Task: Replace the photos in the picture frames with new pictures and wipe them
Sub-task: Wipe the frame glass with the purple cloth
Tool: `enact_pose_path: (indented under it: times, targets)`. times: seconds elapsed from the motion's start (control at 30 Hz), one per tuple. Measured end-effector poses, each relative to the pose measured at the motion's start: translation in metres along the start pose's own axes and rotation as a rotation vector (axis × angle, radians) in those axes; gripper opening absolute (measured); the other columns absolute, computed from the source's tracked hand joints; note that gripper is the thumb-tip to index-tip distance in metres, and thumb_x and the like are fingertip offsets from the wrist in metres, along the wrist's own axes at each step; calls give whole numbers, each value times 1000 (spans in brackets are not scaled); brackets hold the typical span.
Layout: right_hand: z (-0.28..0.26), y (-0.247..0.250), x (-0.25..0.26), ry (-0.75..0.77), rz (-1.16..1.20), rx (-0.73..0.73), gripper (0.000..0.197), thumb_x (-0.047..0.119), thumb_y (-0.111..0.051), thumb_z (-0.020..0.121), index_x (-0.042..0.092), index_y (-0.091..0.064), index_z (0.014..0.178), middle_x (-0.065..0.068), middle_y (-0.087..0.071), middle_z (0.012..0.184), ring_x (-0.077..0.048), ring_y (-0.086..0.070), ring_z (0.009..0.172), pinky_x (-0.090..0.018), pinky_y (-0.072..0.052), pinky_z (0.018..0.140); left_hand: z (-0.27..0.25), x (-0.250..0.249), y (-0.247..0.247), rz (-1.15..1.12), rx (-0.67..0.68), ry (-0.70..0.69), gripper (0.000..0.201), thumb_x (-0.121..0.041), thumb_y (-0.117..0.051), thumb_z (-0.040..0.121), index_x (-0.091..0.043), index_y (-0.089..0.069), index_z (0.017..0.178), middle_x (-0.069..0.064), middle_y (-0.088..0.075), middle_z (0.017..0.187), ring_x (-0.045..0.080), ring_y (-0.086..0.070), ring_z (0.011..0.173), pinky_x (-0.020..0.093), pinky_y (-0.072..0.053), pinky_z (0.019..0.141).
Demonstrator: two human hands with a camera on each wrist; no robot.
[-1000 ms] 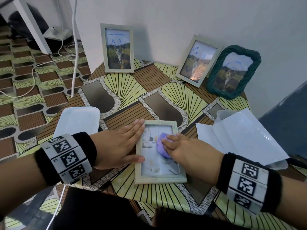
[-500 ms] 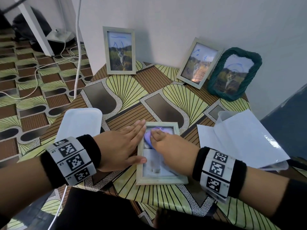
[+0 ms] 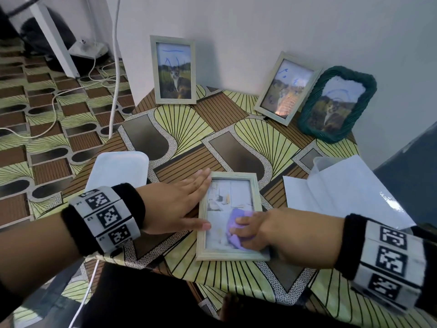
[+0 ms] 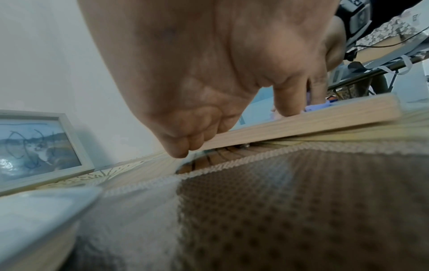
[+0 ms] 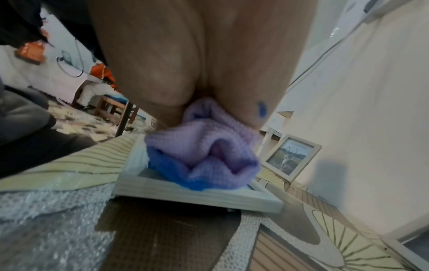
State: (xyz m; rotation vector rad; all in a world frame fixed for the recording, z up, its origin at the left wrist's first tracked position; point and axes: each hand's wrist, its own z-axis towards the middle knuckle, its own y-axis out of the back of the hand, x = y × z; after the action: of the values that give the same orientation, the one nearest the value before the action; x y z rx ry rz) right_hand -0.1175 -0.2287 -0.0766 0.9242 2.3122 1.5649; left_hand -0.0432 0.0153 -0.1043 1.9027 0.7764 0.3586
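Note:
A pale wooden picture frame lies flat on the patterned table near its front edge, a light photo under its glass. My right hand presses a bunched lilac cloth onto the lower right of the glass, fingers curled over the cloth. My left hand lies flat with straight fingers along the frame's left side, thumb on the frame's rim. Against the wall stand three more frames with cat photos and blue scribbles: a left frame, a tilted frame and a green woven frame.
A white rectangular lid or tray lies left of my left hand at the table's edge. White glossy sheets lie to the right of the flat frame. White cables run over the floor at left. The wall closes the table's far side.
My right hand has slid the lilac cloth from the frame's top left down to the lower right of the glass. My left hand stays flat at the frame's left side.

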Motion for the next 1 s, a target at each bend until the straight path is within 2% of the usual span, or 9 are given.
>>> enact_pose_path:
  times: [0.1, 0.23, 0.3, 0.43, 0.53, 0.63, 0.73, 0.83, 1.0]
  targets:
    - [-4, 1, 3, -54, -102, 22, 40, 10, -43, 95, 15, -53, 134, 2, -39, 151, -22, -30, 141, -40, -35, 109, 0, 0, 2, -20, 20, -11, 103, -80, -16, 80, -16, 29, 147, -2, 40, 151, 2, 32, 139, 22, -12, 116]
    - [1, 4, 5, -114, -178, 1, 43, 10, -33, 97, 15, -47, 137, 2, -37, 151, -19, -30, 140, -33, -24, 112, -1, -2, 3, -26, 25, -6, 100, -76, -19, 85, -15, 28, 147, -1, 40, 151, 3, 31, 139, 25, -14, 117]
    - [5, 9, 0, -156, -193, -7, 48, 8, -31, 95, 17, -42, 140, 1, -35, 152, -20, -31, 140, -33, -29, 109, -1, -3, 3, -30, 22, -2, 100, -75, -21, 86, -14, 27, 148, 0, 39, 151, 4, 30, 140, 26, -15, 118]
    - [20, 12, -11, -236, -187, -40, 50, 10, -37, 98, 16, -34, 147, -3, -27, 158, -18, -24, 146, -27, -27, 111, 0, -4, 3, -37, 13, -8, 100, -74, -23, 87, -13, 27, 148, 0, 39, 151, 5, 30, 140, 22, -9, 115]
    - [39, 13, -14, -316, -172, -15, 64, 6, -46, 96, 9, -19, 154, -8, -15, 163, -21, -17, 149, -37, -27, 117, 0, -4, 3, -29, 9, -7, 100, -75, -21, 86, -13, 26, 148, 0, 39, 151, 5, 30, 140, 21, -13, 112]
    - [53, 17, -13, -349, -98, -16, 75, 9, -54, 95, 8, -11, 156, -12, -8, 164, -23, -16, 150, -34, -20, 121, 0, -4, 3, -21, 14, -6, 99, -75, -21, 86, -13, 26, 148, 1, 40, 150, 6, 30, 141, 27, -15, 117]
    - [58, 21, -6, -335, -54, -26, 74, 8, -56, 91, 7, -18, 154, -13, -14, 162, -28, -29, 144, -40, -30, 116, -2, -4, 3, -17, 15, -6, 100, -77, -17, 84, -15, 28, 148, -1, 40, 151, 5, 30, 141, 29, -17, 120]
    - [58, 22, 2, -282, -41, -72, 54, 3, -51, 91, 9, -41, 144, -11, -34, 153, -31, -50, 124, -40, -44, 102, -2, -3, 2, 11, 2, 0, 102, -81, -12, 79, -16, 27, 148, -2, 38, 152, 4, 28, 142, 29, -18, 120]
    - [44, 15, 7, -142, -2, -105, 35, 6, -46, 95, 13, -58, 127, -5, -48, 141, -29, -57, 109, -37, -45, 95, -1, -2, 1, 27, -16, 4, 103, -82, -10, 78, -16, 28, 148, -3, 37, 153, 5, 27, 142, 24, -12, 116]
